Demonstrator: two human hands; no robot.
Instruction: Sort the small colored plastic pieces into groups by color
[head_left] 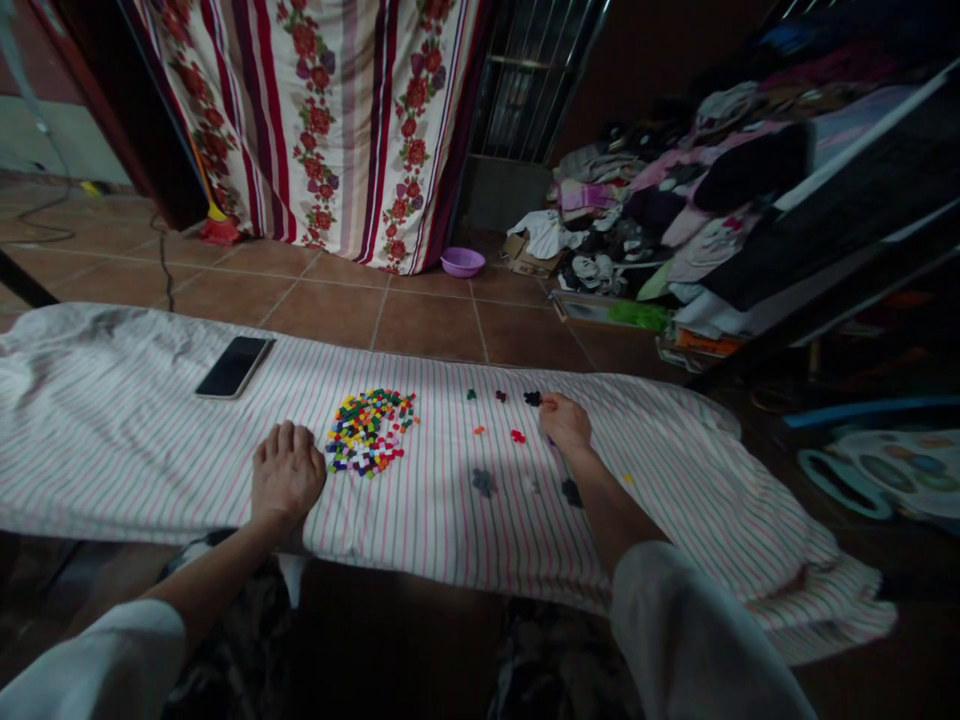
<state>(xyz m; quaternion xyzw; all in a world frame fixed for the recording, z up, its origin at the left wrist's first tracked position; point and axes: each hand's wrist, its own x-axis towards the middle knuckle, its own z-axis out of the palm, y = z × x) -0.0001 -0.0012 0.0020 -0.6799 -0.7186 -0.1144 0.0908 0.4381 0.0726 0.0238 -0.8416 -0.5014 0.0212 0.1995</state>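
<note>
My left hand (pixel 287 470) lies flat on the striped cloth (pixel 420 530), its fingers stretched beside a heap of small multicoloured plastic cubes (pixel 369 432). To the right are small single-colour groups: green pieces (pixel 471 395), dark brown pieces (pixel 501 396), black pieces (pixel 532 398), orange pieces (pixel 478 430), red pieces (pixel 517 436), grey pieces (pixel 483 482) and whitish pieces (pixel 532 486). With fingers pressed together, my right hand (pixel 568 424) touches the edge of the black group; anything between its fingertips is hidden. Dark pieces (pixel 571 492) show beside my right forearm, and yellow pieces (pixel 628 479) lie beyond it.
A phone (pixel 235 367) rests on the cloth at the left. Past the table's far edge are a tiled floor (pixel 337 300), a purple basin (pixel 463 262) and a floral curtain (pixel 322 130). Clothes (pixel 675 200) are heaped at the right.
</note>
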